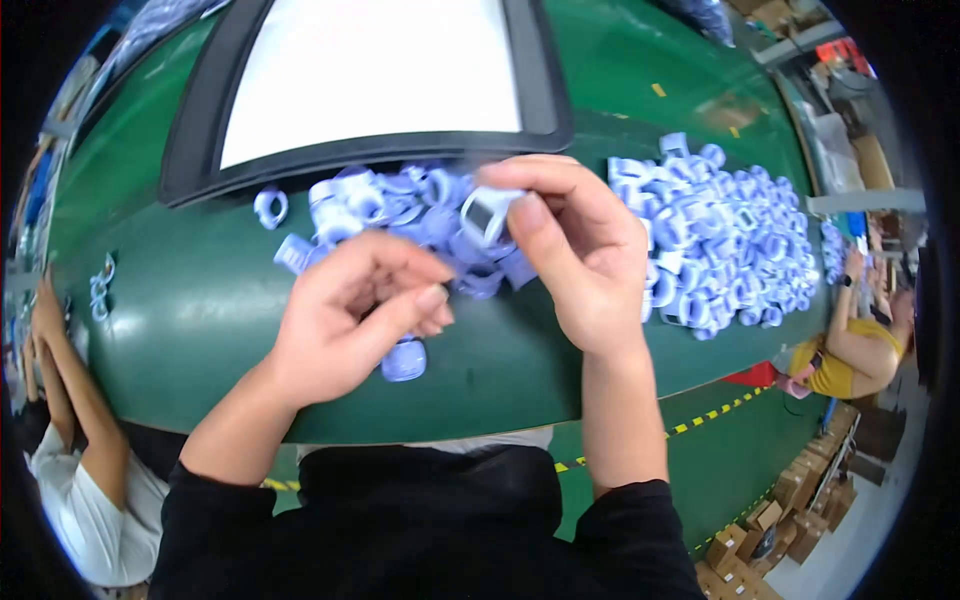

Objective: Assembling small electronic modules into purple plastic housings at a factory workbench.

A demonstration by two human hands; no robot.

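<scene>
Between the thumb and fingers of my right hand [590, 250] is a pale blue plastic ring-shaped piece [487, 217], a dark square window on its face. My left hand [345, 315] hovers just to its lower left, fingers half curled and thumb apart from the index finger, with nothing visible in it. Behind and below both hands lies a loose heap of similar blue ring pieces [365, 200]. A single blue piece [404, 361] rests on the green table below my left hand. One more ring [270, 208] lies at the heap's left end.
A black-framed panel with a bright white surface [370, 80] stands beyond the heap on the green table [200, 300]. To the right is a larger pile of blue rings [725, 240]. Co-workers sit at the far left and far right. Cardboard boxes [800, 490] line the floor, lower right.
</scene>
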